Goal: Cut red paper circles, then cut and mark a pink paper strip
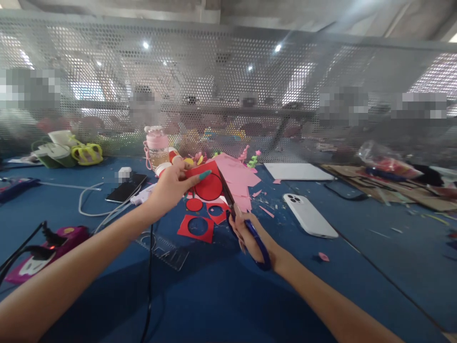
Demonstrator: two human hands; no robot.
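Here the left hand (171, 186) pinches a red sheet of craft foam with a black-outlined circle drawn on it (207, 183), lifted off the blue table (221, 295) and tilted toward the camera. The right hand (250, 236) has its fingers through the blue loops of a pair of blue-handled scissors (239, 214), closed firmly round the handles; the dark blades run up along the right edge of the red sheet, and how far apart they stand cannot be told. Judging from this, the cut around the drawn circle is in hand, and following the black line would call for the left hand to turn the sheet a little while the blades bite in short strokes.

Below the red sheet, flat on the table, lie a cut red disc (194, 205) and a red square offcut with a round hole (196, 227). Just behind the sheet is a heap of pink paper pieces (237, 178). To the left of the sheet stands a pink-lidded clear drinking bottle (157, 147), holding what looks like a pale drink, though the level is unclear. To the right of the sheet lies a white smartphone, face down (310, 215); to the left, a black phone (126, 188).
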